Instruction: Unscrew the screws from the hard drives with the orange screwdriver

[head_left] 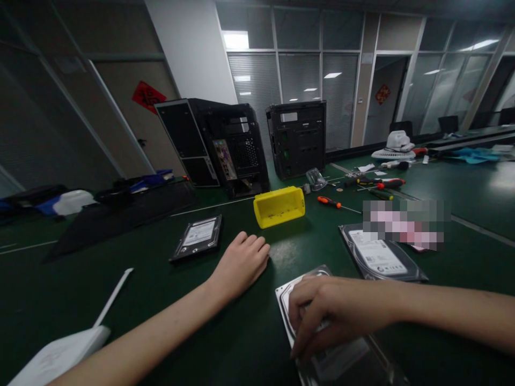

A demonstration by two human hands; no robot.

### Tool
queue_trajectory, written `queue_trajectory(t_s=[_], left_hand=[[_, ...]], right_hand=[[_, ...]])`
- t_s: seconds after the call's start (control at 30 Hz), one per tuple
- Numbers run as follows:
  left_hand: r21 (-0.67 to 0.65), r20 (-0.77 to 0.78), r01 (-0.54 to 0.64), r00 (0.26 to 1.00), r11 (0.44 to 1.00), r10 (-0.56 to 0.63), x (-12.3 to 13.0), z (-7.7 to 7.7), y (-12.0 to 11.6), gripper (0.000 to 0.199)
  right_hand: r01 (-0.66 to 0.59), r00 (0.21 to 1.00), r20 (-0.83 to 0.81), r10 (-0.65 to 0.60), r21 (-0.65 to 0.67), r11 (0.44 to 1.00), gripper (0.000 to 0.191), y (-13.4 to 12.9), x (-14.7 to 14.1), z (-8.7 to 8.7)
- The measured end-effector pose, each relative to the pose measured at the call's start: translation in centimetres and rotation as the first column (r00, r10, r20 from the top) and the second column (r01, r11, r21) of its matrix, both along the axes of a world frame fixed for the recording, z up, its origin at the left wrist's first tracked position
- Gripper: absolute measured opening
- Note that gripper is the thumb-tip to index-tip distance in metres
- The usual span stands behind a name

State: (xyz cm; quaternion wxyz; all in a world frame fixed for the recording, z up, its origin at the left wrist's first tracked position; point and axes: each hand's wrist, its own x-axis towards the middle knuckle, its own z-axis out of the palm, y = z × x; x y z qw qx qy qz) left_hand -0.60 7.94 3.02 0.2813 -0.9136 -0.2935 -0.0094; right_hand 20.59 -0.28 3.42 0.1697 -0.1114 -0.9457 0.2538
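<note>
My right hand [328,308] curls over the hard drive [285,294] toward the near edge of the surface [161,305]; I cannot tell whether its grip closes. Handle the drive level, by its rims. My left hand [243,260] rests narrow, contents hidden. Room for moving lies toward the yellow bin [279,205].

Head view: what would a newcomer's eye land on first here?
Probably the bright yellow bin, standing out near the middle of the dark green table. Next, the right hand over a hard drive in the foreground. Behind the bin, two black computer cases loom at the back.
</note>
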Motion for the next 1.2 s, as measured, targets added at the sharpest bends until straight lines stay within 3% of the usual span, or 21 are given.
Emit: queue_trajectory(t_s=[0.13, 0.23, 0.3, 0.37, 0.43, 0.5, 0.53, 0.63, 0.8, 0.97, 1.03, 1.13, 1.2], left_hand=[[-0.054, -0.03, -0.036, 0.999, 0.998, 0.035, -1.6, 0.4, -1.9, 0.018], [-0.062, -0.024, -0.071, 0.997, 0.996, 0.07, -2.3, 0.8, -2.1, 0.02], [-0.057, 0.002, -0.094, 0.996, 0.994, 0.094, -2.4, 1.0, -1.6, 0.022], [-0.058, 0.031, -0.106, 0.994, 0.993, 0.108, -2.4, 1.1, -0.9, 0.022], [-0.068, 0.054, -0.112, 0.992, 0.991, 0.115, -2.1, 1.1, -0.3, 0.022], [-0.089, 0.073, -0.112, 0.99, 0.99, 0.118, -1.6, 0.9, 0.0, 0.021], [-0.104, 0.082, -0.109, 0.99, 0.989, 0.118, -1.3, 0.8, 0.0, 0.021], [-0.173, 0.117, -0.083, 0.988, 0.982, 0.104, -0.3, 0.7, -0.9, 0.02], [-0.379, 0.22, 0.001, 0.971, 0.925, 0.09, 0.9, 1.2, -3.4, 0.021], [-0.497, 0.253, 0.036, 0.962, 0.867, 0.105, 1.1, 1.4, -4.0, 0.025], [-0.508, 0.249, 0.026, 0.961, 0.861, 0.117, 0.8, 1.4, -3.5, 0.025], [-0.516, 0.238, 0.004, 0.961, 0.857, 0.139, 0.0, 1.5, -2.5, 0.024], [-0.517, 0.229, -0.011, 0.962, 0.856, 0.15, -0.8, 1.6, -1.9, 0.024]], right_hand=[[0.018, 1.0, 0.007, -0.017, -0.025, 1.0, 0.022, -0.4, -0.1, 0.0], [0.026, 1.0, -0.016, -0.027, -0.071, 0.997, 0.021, -0.1, -0.3, -0.2], [0.081, 0.995, -0.057, -0.086, -0.075, 0.994, 0.021, 1.1, -0.5, -0.3], [0.216, 0.97, -0.104, -0.219, -0.035, 0.976, 0.022, 3.2, -0.7, -0.2], [0.425, 0.902, -0.108, -0.418, 0.042, 0.904, 0.021, 5.9, -1.0, 0.1], [0.656, 0.753, -0.041, -0.657, 0.142, 0.742, 0.022, 8.4, -1.2, 0.6], [0.726, 0.676, 0.004, -0.737, 0.171, 0.667, 0.023, 9.4, -1.4, 0.8], [0.787, 0.59, 0.051, -0.806, 0.186, 0.588, 0.031, 10.9, -1.7, 1.3], [0.81, 0.551, 0.104, -0.828, 0.172, 0.561, 0.032, 10.4, -1.2, 1.2], [0.817, 0.535, 0.164, -0.829, 0.149, 0.557, 0.029, 8.4, 2.1, 0.7], [0.802, 0.557, 0.191, -0.808, 0.129, 0.583, 0.024, 6.9, 3.8, 0.5], [0.703, 0.699, 0.178, -0.693, 0.007, 0.711, 0.02, 4.0, 5.7, 0.2], [0.663, 0.746, 0.124, -0.655, -0.048, 0.747, 0.019, 1.9, 6.4, 0.0]])
